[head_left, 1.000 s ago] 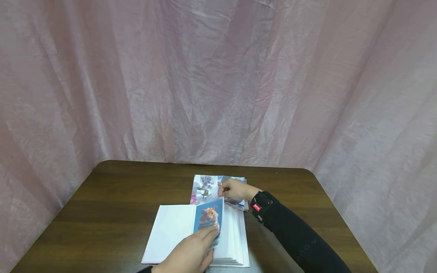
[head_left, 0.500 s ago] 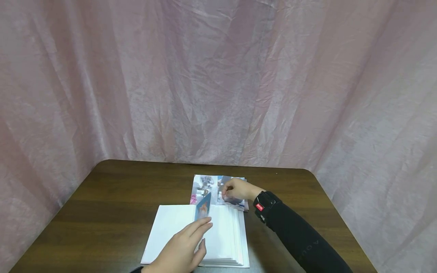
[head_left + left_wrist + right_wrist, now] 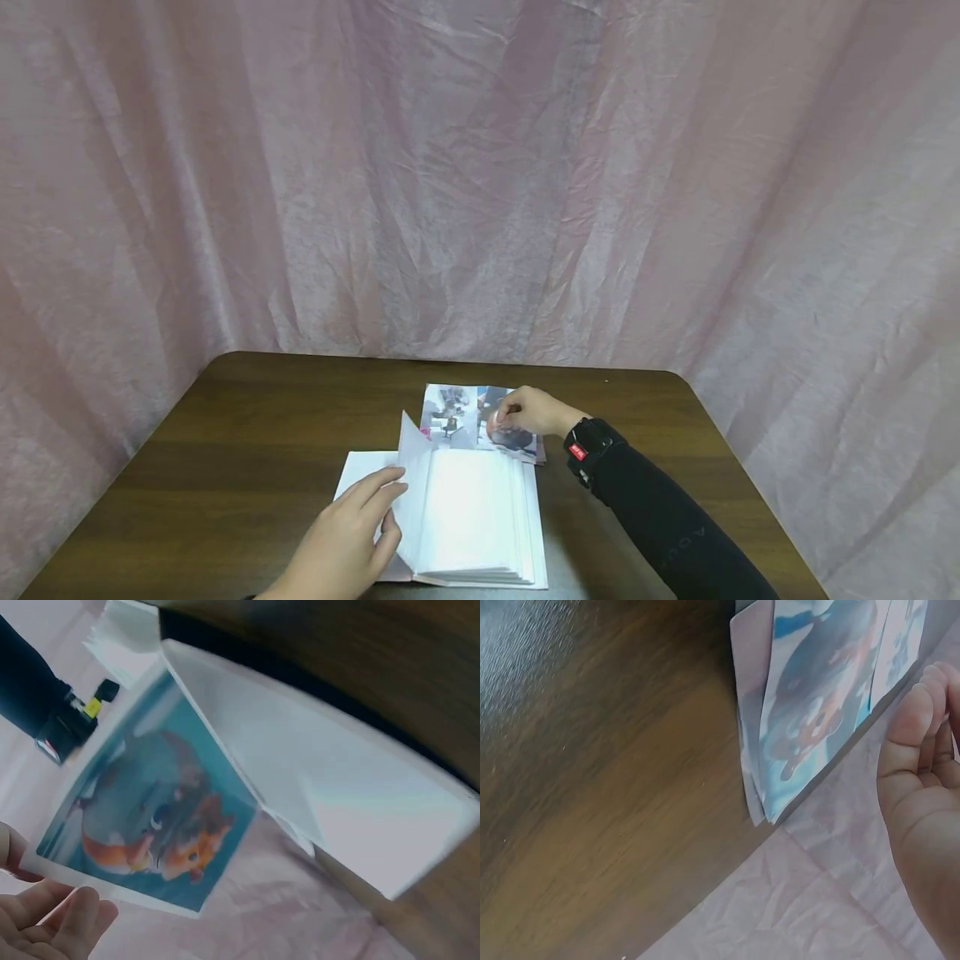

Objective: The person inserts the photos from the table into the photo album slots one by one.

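Looking from the head view, we see the album point(image 3: 476, 517) open on the table point(image 3: 262, 467), one page point(image 3: 412, 454) standing up from it and tilting toward its left cover. The left hand point(image 3: 345, 521) touches that page at the album's left side, fingers relaxed and the thumb apart from them. With no firm pinch showing, we think the page could spring back toward the album's right side if the fingertips slip. The right hand point(image 3: 538, 412) hangs beyond the album's far edge, over the photos point(image 3: 450, 417).

In the left wrist view, we find the raised page bearing a hamster picture point(image 3: 150, 806), with the left fingers at a corner clear of the album's cover. Pressing unevenly there could crease that corner, we judge. We cannot tell how the picture is fixed; a loose one might slide out.

In the right wrist view, the right fingers are curled, thumb against them, nothing visible between. Just beside them, the photos' edges are staggered; a brush from that hand could push them farther from the album.
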